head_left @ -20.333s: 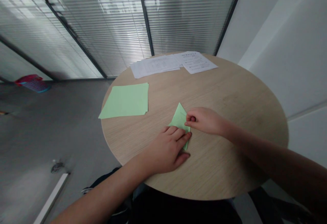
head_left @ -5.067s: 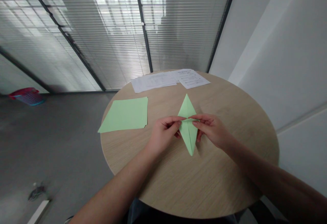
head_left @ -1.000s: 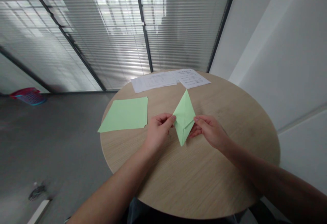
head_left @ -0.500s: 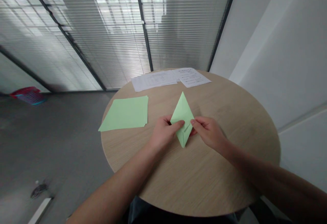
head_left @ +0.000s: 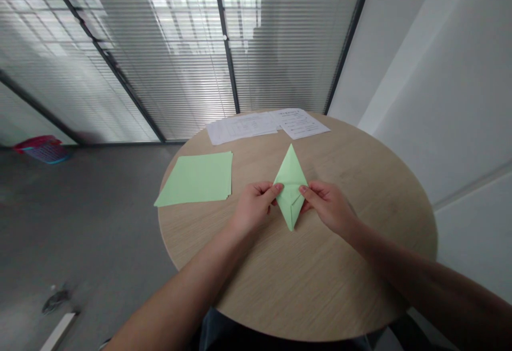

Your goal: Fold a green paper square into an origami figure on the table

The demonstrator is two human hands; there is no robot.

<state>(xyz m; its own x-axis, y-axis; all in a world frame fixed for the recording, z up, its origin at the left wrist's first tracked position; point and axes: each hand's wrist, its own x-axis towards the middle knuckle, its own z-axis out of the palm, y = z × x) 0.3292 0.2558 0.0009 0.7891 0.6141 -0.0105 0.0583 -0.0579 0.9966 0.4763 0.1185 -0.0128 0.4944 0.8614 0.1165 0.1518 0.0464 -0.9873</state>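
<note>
A diamond-shaped piece of folded green paper (head_left: 291, 172) is held between both hands over the table, one point facing away from me and one toward me. Creases and a small overlapping flap show on its lower half. My left hand (head_left: 253, 205) pinches the left corner, thumb on top and fingers behind. At the right corner my right hand (head_left: 328, 207) grips with its thumb on the front face; its other fingers are partly hidden behind the paper.
The round wooden table (head_left: 320, 287) holds a stack of green paper sheets (head_left: 196, 177) at left. Printed white sheets (head_left: 244, 128) lie along its far edge. A red and blue plastic basket (head_left: 44, 149) rests on the floor, far left. Glass panels with blinds (head_left: 180, 63) stand behind.
My left thumb has slid outward from the middle of the folded paper to its left corner. The paper has shifted slightly right, while my right hand keeps its pinch.
</note>
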